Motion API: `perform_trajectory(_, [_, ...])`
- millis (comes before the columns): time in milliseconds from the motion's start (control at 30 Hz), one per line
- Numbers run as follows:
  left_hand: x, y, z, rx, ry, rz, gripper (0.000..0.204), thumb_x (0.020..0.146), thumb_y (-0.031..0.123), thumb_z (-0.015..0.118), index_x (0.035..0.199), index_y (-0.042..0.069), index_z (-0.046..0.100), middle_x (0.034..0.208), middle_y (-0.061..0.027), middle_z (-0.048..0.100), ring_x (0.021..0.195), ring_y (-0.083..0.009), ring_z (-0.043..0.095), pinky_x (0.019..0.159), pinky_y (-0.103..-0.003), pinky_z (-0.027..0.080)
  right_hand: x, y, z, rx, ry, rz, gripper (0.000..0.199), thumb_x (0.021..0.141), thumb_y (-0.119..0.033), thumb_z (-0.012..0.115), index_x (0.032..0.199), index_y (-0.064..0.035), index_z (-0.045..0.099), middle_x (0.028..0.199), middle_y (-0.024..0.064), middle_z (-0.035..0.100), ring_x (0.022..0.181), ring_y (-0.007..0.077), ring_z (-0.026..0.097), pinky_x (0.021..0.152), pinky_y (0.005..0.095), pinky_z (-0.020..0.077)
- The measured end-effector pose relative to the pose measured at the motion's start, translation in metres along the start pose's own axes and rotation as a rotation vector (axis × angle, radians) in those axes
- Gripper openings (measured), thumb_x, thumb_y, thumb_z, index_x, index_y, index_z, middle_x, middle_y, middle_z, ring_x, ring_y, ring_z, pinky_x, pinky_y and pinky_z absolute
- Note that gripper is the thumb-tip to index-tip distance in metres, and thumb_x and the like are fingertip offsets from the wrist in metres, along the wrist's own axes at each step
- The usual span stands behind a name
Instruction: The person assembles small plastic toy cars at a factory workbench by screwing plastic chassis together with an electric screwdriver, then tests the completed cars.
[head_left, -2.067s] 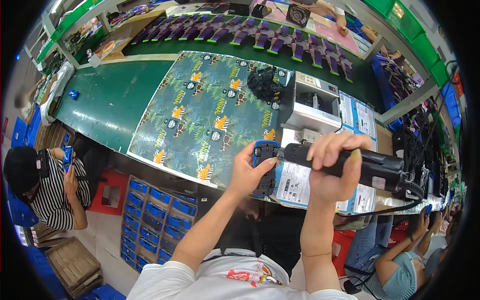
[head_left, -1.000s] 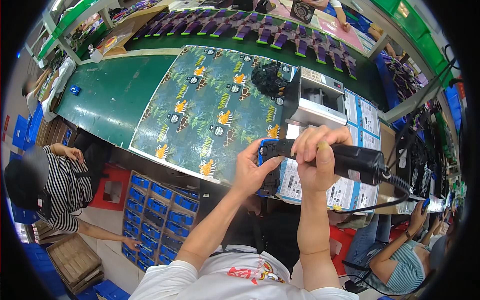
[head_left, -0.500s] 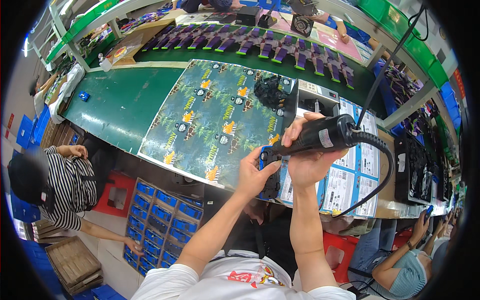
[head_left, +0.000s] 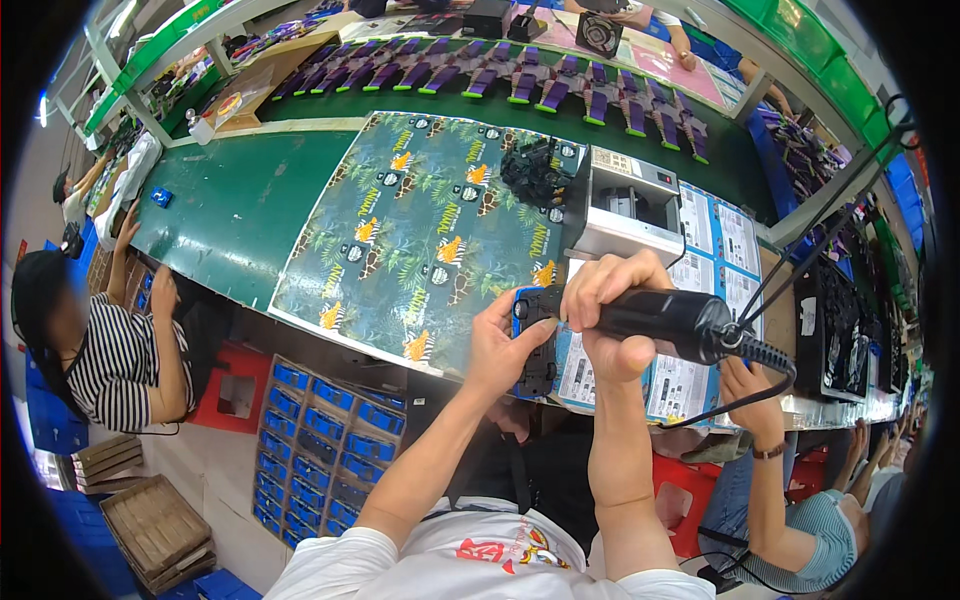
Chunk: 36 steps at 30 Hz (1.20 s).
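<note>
My left hand (head_left: 497,345) is closed round a blue and black toy car part (head_left: 537,372) at the table's near edge, its dark underside facing up. In my right hand (head_left: 612,352) is a black electric screwdriver (head_left: 672,318), lying nearly level with its cord end to the right. The fingers wrap over its front part, and the thumb sticks out below. Its front end points left at the car part, close to my left thumb; the tip itself is hidden by fingers. Just beyond stands a silver box-shaped device (head_left: 632,232), beside a pile of small black parts (head_left: 535,172).
A patterned sheet (head_left: 400,240) covers the table's middle. Purple and green pieces (head_left: 520,80) line the far belt. The screwdriver's coiled cord (head_left: 770,365) loops at right. Below left is a tray of blue car parts (head_left: 325,440). Co-workers sit at left (head_left: 135,350) and right (head_left: 800,530).
The screwdriver's cord end has dropped lower, and my right fingers have shifted on it. At left, a co-worker's arm has left the tray and risen to the table. A hand at right has come near the cord.
</note>
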<state>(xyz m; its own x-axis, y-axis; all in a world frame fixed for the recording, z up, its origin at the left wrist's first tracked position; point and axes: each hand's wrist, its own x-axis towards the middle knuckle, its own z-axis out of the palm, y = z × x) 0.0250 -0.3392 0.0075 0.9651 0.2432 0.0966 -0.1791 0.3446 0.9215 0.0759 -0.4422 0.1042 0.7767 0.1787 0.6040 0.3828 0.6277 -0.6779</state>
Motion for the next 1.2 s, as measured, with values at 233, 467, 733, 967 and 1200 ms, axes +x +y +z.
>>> perform_trajectory(233, [0.001,0.001,0.001,0.013,-0.024,0.003,0.028,0.082,0.004,0.070,0.109,-0.002,0.062,0.094,-0.0034,0.067,0.083,-0.0073,0.059,0.076,-0.025,0.050,0.003,-0.004,-0.005,-0.008,-0.069,0.014,0.072,0.066,-0.070,0.075,0.086,-0.0072,0.046,0.063,0.0015,0.049,0.051,0.0113,0.048,0.048,0.0249,0.0424])
perform_trajectory(467, [0.000,0.000,0.002,0.011,-0.032,0.019,0.030,0.082,0.005,0.070,0.109,-0.002,0.062,0.094,-0.0035,0.066,0.083,-0.0074,0.060,0.076,-0.025,0.050,0.002,-0.008,-0.007,-0.019,-0.109,-0.029,0.073,0.067,-0.072,0.073,0.085,-0.0059,0.047,0.062,0.0017,0.050,0.051,0.0116,0.050,0.049,0.0252,0.0453])
perform_trajectory(733, [-0.003,0.006,0.005,-0.035,-0.016,0.019,0.031,0.081,0.002,0.069,0.111,-0.003,0.062,0.096,-0.0038,0.066,0.084,-0.0075,0.060,0.077,-0.025,0.050,-0.002,-0.009,-0.005,0.007,-0.090,-0.087,0.074,0.067,-0.071,0.074,0.086,-0.0046,0.049,0.062,0.0023,0.050,0.050,0.0121,0.050,0.048,0.0259,0.0448])
perform_trajectory(967, [-0.005,0.008,0.008,-0.006,-0.020,0.013,0.033,0.081,0.001,0.071,0.112,-0.003,0.062,0.097,-0.0039,0.067,0.086,-0.0079,0.061,0.077,-0.024,0.050,-0.005,-0.016,-0.006,0.000,-0.093,-0.108,0.076,0.068,-0.072,0.072,0.090,-0.0026,0.051,0.063,0.0032,0.051,0.051,0.0133,0.050,0.048,0.0270,0.0440])
perform_trajectory(1200, [0.010,0.016,-0.010,-0.577,0.253,-0.180,0.042,0.084,0.004,0.065,0.123,0.007,0.052,0.101,-0.0102,0.062,0.087,-0.0228,0.064,0.077,-0.040,0.057,0.013,-0.071,-0.041,-0.137,0.009,-0.265,0.075,0.076,-0.078,0.057,0.092,-0.0051,0.049,0.064,0.0035,0.047,0.052,0.0142,0.047,0.047,0.0288,0.0417])
